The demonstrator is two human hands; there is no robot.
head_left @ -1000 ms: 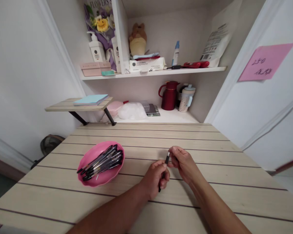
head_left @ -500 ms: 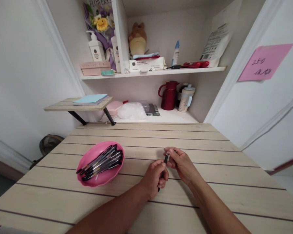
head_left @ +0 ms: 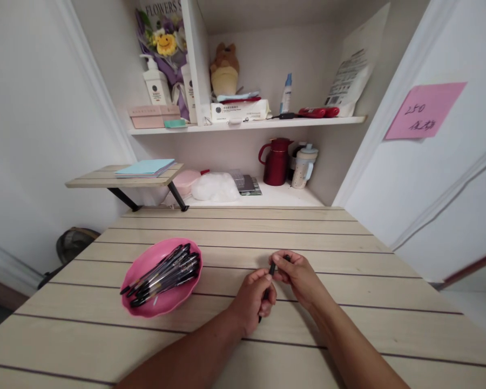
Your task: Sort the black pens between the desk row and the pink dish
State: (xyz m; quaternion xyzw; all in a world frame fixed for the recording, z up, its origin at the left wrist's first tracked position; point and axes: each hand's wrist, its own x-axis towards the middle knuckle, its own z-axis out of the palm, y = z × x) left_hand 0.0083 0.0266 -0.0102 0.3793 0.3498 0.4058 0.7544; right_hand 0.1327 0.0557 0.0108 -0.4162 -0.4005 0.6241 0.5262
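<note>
Tabletop (head_left: 348, 302): two-handed tight grip (head_left: 272, 276) on pen (head_left: 271, 268)

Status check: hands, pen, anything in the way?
Left hand closed around black pen, right hand pinching its upper end. Pen held over table. Pink bowl of pens to the left, clear of both hands.

At the grip: 1 black pen (head_left: 271, 268) in 2 hands, left hand (head_left: 253, 300) and right hand (head_left: 297, 273). Left of it: 1 pink bowl (head_left: 174, 300), pens (head_left: 162, 274) inside too overlapped to count. Beyond it: 1 red jug (head_left: 275, 162), 1 pale cup (head_left: 303, 166), 2 pump bottles (head_left: 156, 84), 1 pink note (head_left: 423, 111).
</note>
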